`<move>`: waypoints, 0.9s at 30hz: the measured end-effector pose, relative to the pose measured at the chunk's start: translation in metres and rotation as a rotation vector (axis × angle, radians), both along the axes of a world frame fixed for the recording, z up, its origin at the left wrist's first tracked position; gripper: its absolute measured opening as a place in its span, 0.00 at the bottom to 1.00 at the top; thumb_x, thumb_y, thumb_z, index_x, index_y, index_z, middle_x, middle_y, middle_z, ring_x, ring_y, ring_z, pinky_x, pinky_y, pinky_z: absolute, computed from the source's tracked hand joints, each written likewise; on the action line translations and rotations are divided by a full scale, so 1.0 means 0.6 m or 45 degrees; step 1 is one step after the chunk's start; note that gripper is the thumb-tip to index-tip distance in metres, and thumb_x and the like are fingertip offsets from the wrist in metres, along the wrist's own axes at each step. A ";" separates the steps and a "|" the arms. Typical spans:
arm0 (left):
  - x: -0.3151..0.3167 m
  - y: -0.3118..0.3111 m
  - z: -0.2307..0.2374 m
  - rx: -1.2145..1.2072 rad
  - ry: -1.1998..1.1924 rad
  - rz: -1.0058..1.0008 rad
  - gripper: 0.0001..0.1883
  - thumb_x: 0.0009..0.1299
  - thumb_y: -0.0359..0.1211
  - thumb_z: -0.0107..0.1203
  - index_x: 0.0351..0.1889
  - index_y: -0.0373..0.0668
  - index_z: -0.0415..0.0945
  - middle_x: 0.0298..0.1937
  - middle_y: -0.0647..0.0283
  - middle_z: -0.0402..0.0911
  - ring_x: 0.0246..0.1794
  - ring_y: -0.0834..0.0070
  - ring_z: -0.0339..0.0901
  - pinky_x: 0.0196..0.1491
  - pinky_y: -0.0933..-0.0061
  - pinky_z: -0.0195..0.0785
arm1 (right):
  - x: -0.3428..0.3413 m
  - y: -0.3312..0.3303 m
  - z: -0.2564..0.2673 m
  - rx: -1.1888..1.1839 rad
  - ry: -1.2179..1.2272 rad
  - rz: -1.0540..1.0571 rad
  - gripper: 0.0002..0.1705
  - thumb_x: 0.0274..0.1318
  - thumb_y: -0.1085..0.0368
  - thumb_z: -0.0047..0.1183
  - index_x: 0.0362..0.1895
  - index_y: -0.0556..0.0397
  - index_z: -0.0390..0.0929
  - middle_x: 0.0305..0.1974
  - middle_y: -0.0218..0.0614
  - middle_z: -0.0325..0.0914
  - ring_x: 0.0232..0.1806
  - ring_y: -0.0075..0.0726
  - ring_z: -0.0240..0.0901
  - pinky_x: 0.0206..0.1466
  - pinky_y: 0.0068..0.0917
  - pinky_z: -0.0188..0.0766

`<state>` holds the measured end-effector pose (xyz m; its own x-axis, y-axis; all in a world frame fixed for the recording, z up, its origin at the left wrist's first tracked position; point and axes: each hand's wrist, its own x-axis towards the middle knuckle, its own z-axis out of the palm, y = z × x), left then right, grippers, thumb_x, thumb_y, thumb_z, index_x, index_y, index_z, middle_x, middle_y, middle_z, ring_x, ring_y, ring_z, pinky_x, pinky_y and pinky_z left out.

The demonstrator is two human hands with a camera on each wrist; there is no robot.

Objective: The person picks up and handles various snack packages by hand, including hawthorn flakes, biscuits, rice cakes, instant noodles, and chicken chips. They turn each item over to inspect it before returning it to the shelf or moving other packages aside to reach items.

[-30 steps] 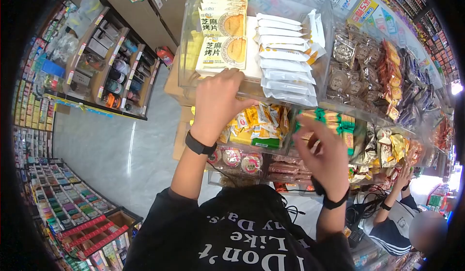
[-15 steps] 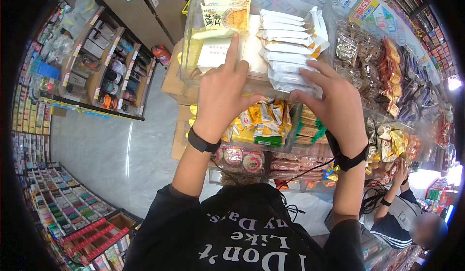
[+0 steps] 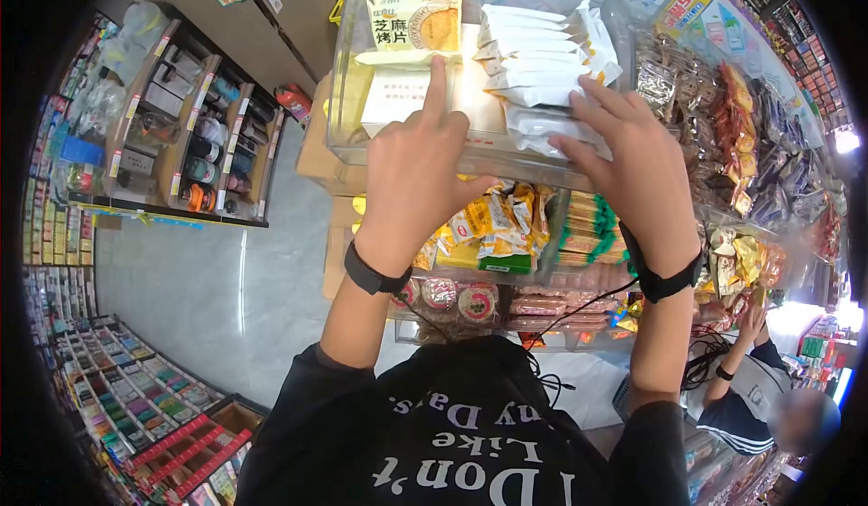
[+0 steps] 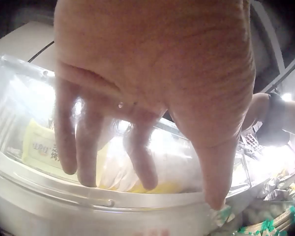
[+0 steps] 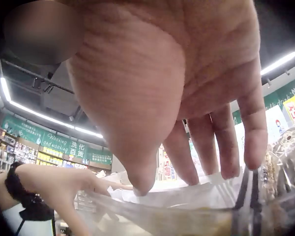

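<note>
My left hand (image 3: 411, 180) reaches over the front wall of a clear plastic bin (image 3: 348, 147), its index fingertip at the lower edge of a tipped cream-yellow sesame cracker packet (image 3: 405, 57). More such cracker packets (image 3: 418, 28) stand in a row behind it. To the right, my right hand (image 3: 644, 185) has its fingertips at the side of a row of white snack packets (image 3: 533, 76), thumb apart near the front ones. In the right wrist view, the fingers (image 5: 201, 147) extend down over the bin's edge. Straight fingers (image 4: 87, 157) also show in the left wrist view.
A white box (image 3: 391, 94) lies in the bin's front left. Lower bins hold yellow snack bags (image 3: 493, 221) and green-tied bundles (image 3: 588, 221). Brown packets (image 3: 665, 85) fill the bin at right. Another person's arm (image 3: 746, 334) is at far right; shelves (image 3: 185, 126) stand left.
My left hand has moved its index finger inward, and the front cracker packet has tipped back, exposing the white box. My right hand has come up to the white packets, whose rear ones now lean back together.
</note>
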<state>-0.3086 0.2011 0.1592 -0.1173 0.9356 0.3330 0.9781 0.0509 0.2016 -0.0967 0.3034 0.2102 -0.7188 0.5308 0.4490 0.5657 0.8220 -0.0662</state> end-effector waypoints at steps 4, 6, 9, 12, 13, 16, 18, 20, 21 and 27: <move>0.000 0.002 -0.001 0.018 -0.011 -0.010 0.28 0.44 0.47 0.80 0.31 0.42 0.75 0.75 0.39 0.63 0.32 0.61 0.83 0.38 0.66 0.76 | -0.006 0.024 -0.010 0.106 0.012 0.033 0.21 0.58 0.55 0.62 0.48 0.58 0.84 0.53 0.38 0.83 0.48 0.47 0.75 0.51 0.41 0.75; 0.001 0.003 0.000 0.033 -0.011 -0.013 0.28 0.44 0.46 0.80 0.31 0.42 0.75 0.74 0.39 0.64 0.33 0.62 0.82 0.39 0.66 0.76 | -0.012 0.033 -0.010 0.112 0.025 0.029 0.20 0.60 0.55 0.61 0.48 0.57 0.84 0.53 0.37 0.83 0.48 0.46 0.75 0.51 0.40 0.75; 0.000 0.003 -0.002 0.072 -0.007 -0.030 0.28 0.44 0.46 0.80 0.31 0.42 0.74 0.74 0.39 0.65 0.34 0.64 0.82 0.39 0.66 0.76 | -0.019 0.048 -0.020 0.163 0.047 0.000 0.18 0.62 0.55 0.60 0.49 0.55 0.85 0.54 0.35 0.83 0.48 0.45 0.75 0.50 0.40 0.74; 0.001 0.004 -0.002 0.072 -0.003 -0.002 0.30 0.43 0.49 0.80 0.31 0.44 0.73 0.76 0.46 0.65 0.34 0.64 0.82 0.37 0.65 0.74 | -0.028 0.064 -0.031 0.161 0.080 -0.045 0.17 0.65 0.56 0.58 0.50 0.52 0.86 0.55 0.33 0.83 0.48 0.44 0.75 0.50 0.39 0.73; 0.002 0.005 -0.002 0.063 -0.001 0.012 0.31 0.42 0.50 0.80 0.32 0.44 0.72 0.77 0.49 0.65 0.34 0.64 0.82 0.36 0.65 0.73 | -0.030 0.066 -0.031 0.151 0.086 -0.051 0.16 0.65 0.56 0.58 0.50 0.52 0.86 0.56 0.32 0.83 0.48 0.44 0.75 0.50 0.39 0.73; -0.002 0.006 -0.002 0.054 -0.007 -0.024 0.28 0.43 0.46 0.79 0.31 0.44 0.73 0.75 0.40 0.65 0.33 0.65 0.81 0.38 0.69 0.74 | -0.030 0.069 -0.031 0.106 0.096 -0.070 0.16 0.66 0.56 0.57 0.51 0.51 0.86 0.57 0.32 0.82 0.47 0.45 0.75 0.49 0.39 0.73; -0.001 0.006 -0.001 0.026 -0.015 -0.018 0.28 0.43 0.47 0.79 0.32 0.44 0.74 0.75 0.41 0.65 0.33 0.66 0.81 0.38 0.69 0.75 | -0.029 0.071 -0.032 0.063 0.101 -0.064 0.17 0.66 0.56 0.56 0.52 0.52 0.85 0.58 0.34 0.82 0.47 0.46 0.75 0.49 0.39 0.74; -0.002 0.005 0.001 0.018 -0.014 -0.013 0.28 0.43 0.47 0.79 0.32 0.44 0.74 0.75 0.42 0.65 0.33 0.66 0.81 0.38 0.69 0.75 | -0.028 0.076 -0.037 0.003 0.163 -0.034 0.17 0.66 0.57 0.56 0.52 0.53 0.85 0.59 0.35 0.81 0.46 0.48 0.76 0.50 0.40 0.75; -0.002 0.005 0.001 0.023 -0.010 -0.015 0.28 0.43 0.47 0.79 0.32 0.44 0.74 0.75 0.42 0.65 0.33 0.66 0.81 0.38 0.69 0.75 | -0.028 0.077 -0.039 -0.027 0.194 -0.019 0.18 0.66 0.57 0.56 0.53 0.53 0.85 0.59 0.36 0.81 0.46 0.49 0.76 0.50 0.41 0.75; -0.002 0.005 -0.002 0.059 0.026 -0.027 0.28 0.43 0.49 0.79 0.32 0.45 0.74 0.76 0.43 0.64 0.31 0.67 0.81 0.36 0.70 0.75 | -0.025 0.074 -0.037 -0.035 0.194 0.003 0.18 0.66 0.57 0.56 0.54 0.54 0.84 0.60 0.38 0.81 0.47 0.50 0.76 0.51 0.42 0.75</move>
<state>-0.3099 0.2039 0.1583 -0.0904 0.9212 0.3785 0.9829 0.0212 0.1832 -0.1117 0.3476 0.1879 -0.6447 0.5426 0.5385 0.5453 0.8201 -0.1734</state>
